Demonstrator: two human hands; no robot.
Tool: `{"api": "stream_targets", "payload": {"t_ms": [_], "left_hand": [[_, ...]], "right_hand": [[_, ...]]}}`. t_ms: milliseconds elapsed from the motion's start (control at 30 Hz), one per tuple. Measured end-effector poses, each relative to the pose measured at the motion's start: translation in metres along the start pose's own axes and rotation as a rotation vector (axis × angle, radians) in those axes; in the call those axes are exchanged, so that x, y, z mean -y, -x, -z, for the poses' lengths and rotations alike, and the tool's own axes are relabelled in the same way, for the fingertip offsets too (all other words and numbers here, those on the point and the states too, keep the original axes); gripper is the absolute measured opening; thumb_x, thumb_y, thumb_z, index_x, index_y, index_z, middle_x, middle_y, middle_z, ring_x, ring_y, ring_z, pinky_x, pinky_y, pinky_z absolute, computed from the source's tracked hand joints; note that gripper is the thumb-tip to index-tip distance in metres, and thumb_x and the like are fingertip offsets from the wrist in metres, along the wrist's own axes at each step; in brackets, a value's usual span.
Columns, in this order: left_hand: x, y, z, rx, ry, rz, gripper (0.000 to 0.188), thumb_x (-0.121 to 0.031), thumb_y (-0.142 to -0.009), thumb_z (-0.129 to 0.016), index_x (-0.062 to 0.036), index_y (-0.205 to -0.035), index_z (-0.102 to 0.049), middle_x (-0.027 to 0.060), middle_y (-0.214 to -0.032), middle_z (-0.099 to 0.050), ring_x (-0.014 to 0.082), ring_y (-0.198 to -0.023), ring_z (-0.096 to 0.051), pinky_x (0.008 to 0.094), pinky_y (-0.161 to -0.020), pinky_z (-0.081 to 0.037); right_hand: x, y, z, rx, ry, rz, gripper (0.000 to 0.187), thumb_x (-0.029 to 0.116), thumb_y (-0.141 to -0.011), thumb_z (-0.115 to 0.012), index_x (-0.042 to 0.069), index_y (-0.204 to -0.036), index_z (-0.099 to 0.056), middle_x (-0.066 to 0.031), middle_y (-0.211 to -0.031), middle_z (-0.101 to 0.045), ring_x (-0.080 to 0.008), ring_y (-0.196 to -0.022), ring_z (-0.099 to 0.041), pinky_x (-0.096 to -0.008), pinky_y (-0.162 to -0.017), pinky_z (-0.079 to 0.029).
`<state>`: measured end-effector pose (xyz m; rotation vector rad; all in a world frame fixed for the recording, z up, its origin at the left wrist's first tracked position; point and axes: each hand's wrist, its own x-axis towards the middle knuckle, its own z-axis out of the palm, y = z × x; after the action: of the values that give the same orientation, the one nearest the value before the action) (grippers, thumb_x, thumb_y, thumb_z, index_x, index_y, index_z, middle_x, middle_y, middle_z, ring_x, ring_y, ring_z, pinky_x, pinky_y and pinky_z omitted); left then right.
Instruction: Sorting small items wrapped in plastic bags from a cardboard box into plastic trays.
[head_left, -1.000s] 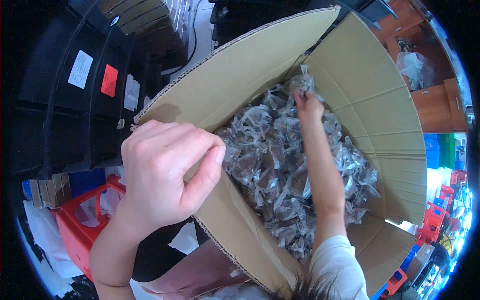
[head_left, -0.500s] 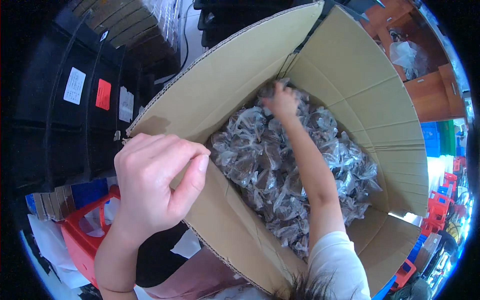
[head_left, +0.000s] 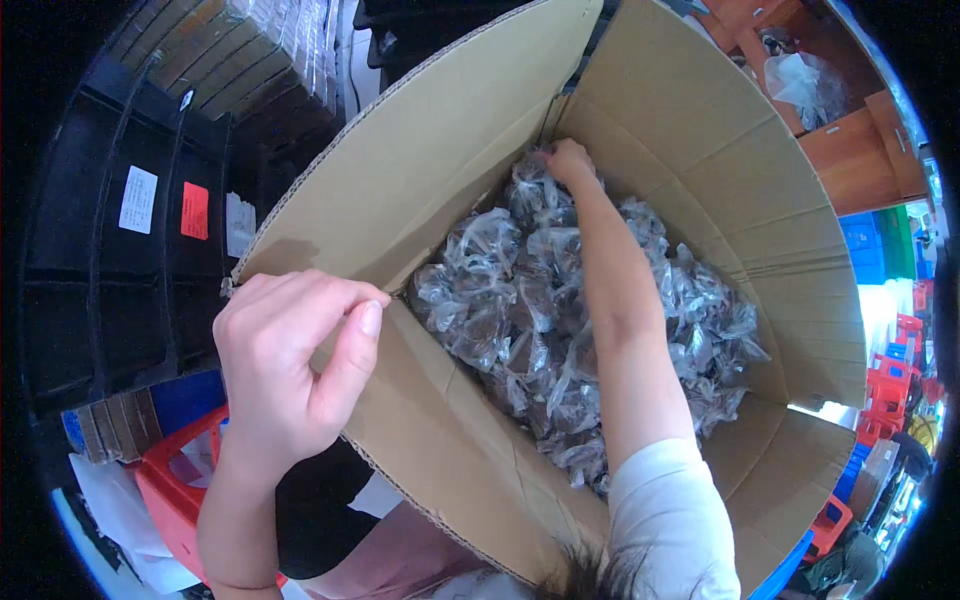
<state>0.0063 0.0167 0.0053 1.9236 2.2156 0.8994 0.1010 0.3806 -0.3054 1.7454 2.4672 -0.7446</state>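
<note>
Head view: our right hand [head_left: 570, 162] touches clear plastic bags [head_left: 510, 300] near the far corner of the cardboard box [head_left: 700, 150]; our left hand [head_left: 285, 355] curls by its left edge. What either grips, we cannot tell. Open room lies above the bags; black crates [head_left: 75, 320] stand left.

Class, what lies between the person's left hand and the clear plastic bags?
In the head view, a side wall of the cardboard box shows between the left hand and the clear plastic bags.

Clear, crumpled plastic bags [head_left: 485, 335], filled, heaped inside open cardboard box [head_left: 690, 120].
</note>
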Motion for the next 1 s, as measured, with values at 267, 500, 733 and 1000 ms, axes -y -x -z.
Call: {"api": "stream_targets", "payload": {"t_ms": [267,500,733,1000], "left_hand": [[0.003,0.004,0.008,0.030,-0.010,0.003,0.010,-0.010,-0.077,-0.059,-0.0029,-0.072,-0.063,0.0089,-0.063,-0.060,0.0245,-0.056,-0.058,0.0330,-0.053,-0.038],[0.004,0.005,0.006,0.005,-0.010,-0.005,0.009,-0.010,-0.076,-0.060,-0.0029,-0.072,-0.063,0.0091,-0.063,-0.060,0.0249,-0.056,-0.058,0.0333,-0.053,-0.038],[0.003,0.005,0.006,0.010,-0.013,0.000,0.009,-0.010,-0.076,-0.059,-0.0027,-0.071,-0.063,0.0091,-0.063,-0.061,0.0249,-0.057,-0.059,0.0334,-0.054,-0.039],[0.006,0.005,0.007,-0.004,-0.005,-0.014,0.008,-0.009,-0.075,-0.061,-0.0035,-0.070,-0.062,0.0084,-0.062,-0.060,0.0248,-0.056,-0.058,0.0335,-0.053,-0.039]], "right_hand": [[0.014,0.029,-0.002,-0.067,-0.015,0.021,0.040,0.033,-0.084,-0.061,0.010,-0.117,-0.057,-0.0179,-0.111,-0.062,-0.0347,-0.107,-0.057,-0.0446,-0.096,-0.041],[0.020,0.048,-0.014,-0.493,-0.128,-0.012,0.025,0.021,-0.076,-0.060,0.004,-0.094,-0.063,-0.0198,-0.095,-0.065,-0.0363,-0.096,-0.060,-0.0454,-0.084,-0.047],[0.041,0.113,-0.038,-0.097,0.417,0.407,0.031,0.025,-0.082,-0.057,0.008,-0.108,-0.060,-0.0164,-0.100,-0.064,-0.0310,-0.104,-0.057,-0.0486,-0.086,-0.044],[0.035,0.096,-0.045,0.005,0.461,0.346,0.035,0.025,-0.087,-0.052,0.020,-0.121,-0.055,-0.0147,-0.122,-0.050,-0.0324,-0.120,-0.044,-0.0514,-0.094,-0.038]]}}
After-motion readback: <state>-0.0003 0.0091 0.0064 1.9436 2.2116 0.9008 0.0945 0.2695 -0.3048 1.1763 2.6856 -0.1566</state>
